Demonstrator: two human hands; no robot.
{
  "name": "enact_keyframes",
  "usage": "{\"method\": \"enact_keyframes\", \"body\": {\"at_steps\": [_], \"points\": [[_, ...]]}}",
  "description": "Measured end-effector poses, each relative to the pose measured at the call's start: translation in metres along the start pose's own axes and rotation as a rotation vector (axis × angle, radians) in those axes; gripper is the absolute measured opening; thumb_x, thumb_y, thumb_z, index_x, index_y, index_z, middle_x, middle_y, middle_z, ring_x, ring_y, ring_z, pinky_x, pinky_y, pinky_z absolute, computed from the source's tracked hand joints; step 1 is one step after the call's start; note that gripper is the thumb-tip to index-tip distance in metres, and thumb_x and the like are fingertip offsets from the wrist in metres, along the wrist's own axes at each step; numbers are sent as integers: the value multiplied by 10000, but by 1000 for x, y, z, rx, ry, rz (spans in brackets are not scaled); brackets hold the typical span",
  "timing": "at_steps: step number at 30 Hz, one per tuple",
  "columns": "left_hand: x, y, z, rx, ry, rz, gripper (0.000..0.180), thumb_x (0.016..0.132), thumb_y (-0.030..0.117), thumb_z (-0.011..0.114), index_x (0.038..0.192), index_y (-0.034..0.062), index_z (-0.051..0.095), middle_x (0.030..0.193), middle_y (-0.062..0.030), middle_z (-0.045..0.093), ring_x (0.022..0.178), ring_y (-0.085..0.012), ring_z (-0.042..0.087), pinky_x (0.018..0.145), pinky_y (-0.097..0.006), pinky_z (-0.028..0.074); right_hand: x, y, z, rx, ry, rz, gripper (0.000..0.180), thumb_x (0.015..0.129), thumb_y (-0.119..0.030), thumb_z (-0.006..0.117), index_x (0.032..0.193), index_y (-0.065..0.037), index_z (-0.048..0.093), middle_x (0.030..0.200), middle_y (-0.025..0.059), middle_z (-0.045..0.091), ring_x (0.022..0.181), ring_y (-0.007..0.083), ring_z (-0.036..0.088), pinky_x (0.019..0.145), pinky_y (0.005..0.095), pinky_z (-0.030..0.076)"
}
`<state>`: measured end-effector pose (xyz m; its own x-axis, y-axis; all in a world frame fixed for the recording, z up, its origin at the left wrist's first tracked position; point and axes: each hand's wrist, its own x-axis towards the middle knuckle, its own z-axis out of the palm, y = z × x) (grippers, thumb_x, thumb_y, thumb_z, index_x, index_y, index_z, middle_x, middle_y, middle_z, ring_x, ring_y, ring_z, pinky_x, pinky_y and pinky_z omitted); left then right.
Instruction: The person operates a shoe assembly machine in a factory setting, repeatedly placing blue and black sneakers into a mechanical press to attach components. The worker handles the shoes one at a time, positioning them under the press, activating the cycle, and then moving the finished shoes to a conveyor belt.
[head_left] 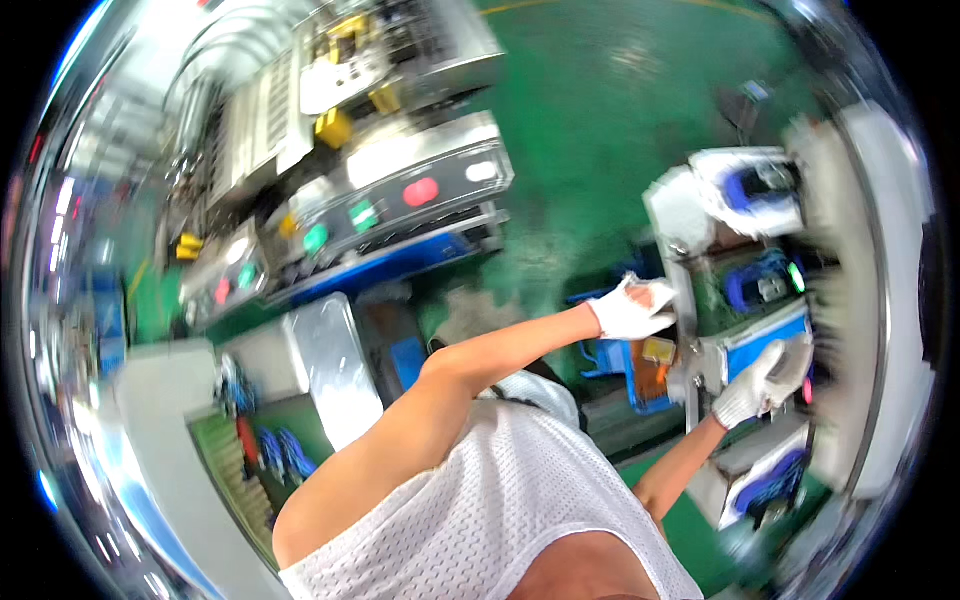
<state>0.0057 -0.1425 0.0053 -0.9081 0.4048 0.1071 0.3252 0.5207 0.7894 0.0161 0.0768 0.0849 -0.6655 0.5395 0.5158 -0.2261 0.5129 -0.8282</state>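
Note:
Both of my hands wear white knit gloves. My left hand (637,308) reaches across to the near edge of a workstation at my right, its fingers loosely curved and apart, with nothing visible in them. Farther right, my right hand (768,382) is over the station beside a blue panel (765,340); its fingers look spread but are blurred. Just beyond it sits a blue and black object (760,282) of unclear kind next to a green light. A similar blue and black object (768,190) rests in a white holder behind, and another (770,485) lies nearer me.
A blue bin (650,390) with a yellow item stands below my left hand. At the upper left is a machine with a control panel (400,195) bearing red and green buttons. A tray (225,465) with blue items lies left of me. Green floor (590,130) stretches ahead.

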Motion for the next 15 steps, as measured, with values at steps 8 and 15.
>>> {"method": "enact_keyframes", "body": {"at_steps": [8,15], "points": [[-513,-234,-36,211,386,-1517,468,911,414,515,1058,15,711,1076,-294,687,984,-419,697,844,-499,554,-242,27,195,47,-1722,251,534,948,-263,704,1378,15,552,1262,143,657,1030,206,653,846,327,547],[-835,-117,-64,240,1163,-1845,353,925,379,594,1107,92,691,1110,-191,714,1060,-385,674,919,-506,523,-360,41,240,-435,-2016,-238,539,907,-312,727,1354,-42,593,1209,122,674,948,196,663,723,331,555]]}}
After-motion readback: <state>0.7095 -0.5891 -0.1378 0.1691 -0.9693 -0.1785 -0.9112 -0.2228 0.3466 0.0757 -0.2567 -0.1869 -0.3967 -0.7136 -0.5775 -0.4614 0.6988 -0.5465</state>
